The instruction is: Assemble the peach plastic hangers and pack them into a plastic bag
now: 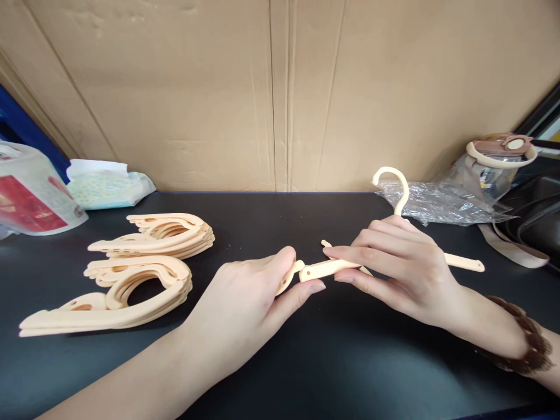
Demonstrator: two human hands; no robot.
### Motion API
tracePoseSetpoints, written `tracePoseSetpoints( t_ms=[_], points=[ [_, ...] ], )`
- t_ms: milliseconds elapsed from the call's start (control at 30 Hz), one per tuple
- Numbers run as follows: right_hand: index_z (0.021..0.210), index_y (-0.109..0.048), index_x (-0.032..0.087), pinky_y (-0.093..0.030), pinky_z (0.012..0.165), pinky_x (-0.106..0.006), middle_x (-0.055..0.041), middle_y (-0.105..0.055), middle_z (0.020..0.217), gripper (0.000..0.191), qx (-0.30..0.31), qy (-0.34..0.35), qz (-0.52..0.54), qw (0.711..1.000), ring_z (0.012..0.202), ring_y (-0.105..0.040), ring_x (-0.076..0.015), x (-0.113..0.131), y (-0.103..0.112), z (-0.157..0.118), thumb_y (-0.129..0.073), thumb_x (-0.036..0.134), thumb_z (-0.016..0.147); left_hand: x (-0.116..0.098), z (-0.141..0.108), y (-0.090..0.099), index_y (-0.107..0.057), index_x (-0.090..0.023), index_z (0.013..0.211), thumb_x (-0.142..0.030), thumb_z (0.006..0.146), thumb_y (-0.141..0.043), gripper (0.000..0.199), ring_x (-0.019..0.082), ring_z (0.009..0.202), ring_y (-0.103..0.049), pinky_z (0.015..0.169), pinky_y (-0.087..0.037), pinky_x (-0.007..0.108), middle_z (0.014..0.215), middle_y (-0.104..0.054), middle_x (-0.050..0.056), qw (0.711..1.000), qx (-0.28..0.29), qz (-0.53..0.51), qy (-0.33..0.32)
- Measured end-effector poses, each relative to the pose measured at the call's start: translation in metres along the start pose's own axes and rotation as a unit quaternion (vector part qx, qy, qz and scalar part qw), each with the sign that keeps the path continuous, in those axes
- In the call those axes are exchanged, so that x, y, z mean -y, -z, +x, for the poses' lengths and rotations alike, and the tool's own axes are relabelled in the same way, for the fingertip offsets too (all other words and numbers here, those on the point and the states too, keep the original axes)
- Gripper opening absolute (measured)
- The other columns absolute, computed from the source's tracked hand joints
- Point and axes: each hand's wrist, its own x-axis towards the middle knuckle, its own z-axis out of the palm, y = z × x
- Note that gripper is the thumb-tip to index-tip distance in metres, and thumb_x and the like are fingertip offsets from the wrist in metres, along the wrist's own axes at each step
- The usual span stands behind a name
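Note:
A cream plastic clothes hanger (326, 269) is held between my two hands above the black table. My right hand (389, 262) pinches its body, with the hook rising behind the knuckles and a straight arm sticking out past the wrist. Closed round a small cream hanger piece (286, 280), my left hand (256, 297) meets the hanger's left end; much of that piece is hidden by the fingers. Whether the two parts are joined I cannot tell. To the left lie two stacks of folded cream hangers, a farther stack (192, 236) and a nearer stack (131, 318).
A black table (280, 373) runs to a cardboard wall (219, 87). At the back left are a tissue pack (111, 189) and a whitish tub (39, 192). Crumpled clear plastic (446, 201), a strapped bottle (494, 169) and a black bag (534, 204) stand at the right.

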Motion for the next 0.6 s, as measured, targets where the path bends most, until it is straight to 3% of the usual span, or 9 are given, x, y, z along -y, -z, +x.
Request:
tracePoseSetpoints(
  t_ms=[267,600],
  points=[
    [0.107,-0.068,0.018,-0.035,0.064,-0.03,-0.0004,-0.067,0.074,0.02,0.007,0.008,0.018,1.0,0.067,-0.056,-0.0121,0.0014,-0.002,-0.0006,-0.055,0.029,0.095,0.0036,-0.0077,-0.0065,-0.033,-0.024,0.075,-0.033,0.101,-0.034,0.028,0.011,0.037,-0.041,0.039,-0.025,0.022,0.053,-0.04,-0.01,0.998,0.001,0.036,-0.05],
    [0.106,-0.068,0.018,-0.035,0.063,-0.03,-0.0006,-0.066,0.071,0.024,0.024,0.004,0.037,0.999,0.066,-0.054,-0.0122,0.0034,-0.0044,-0.002,-0.05,0.032,0.098,0.0005,-0.0058,-0.0027,-0.045,-0.02,0.068,-0.031,0.103,-0.022,0.044,0.016,0.032,-0.051,0.034,-0.025,0.028,0.047,-0.051,-0.003,0.981,0.003,0.154,-0.114]
  ],
)
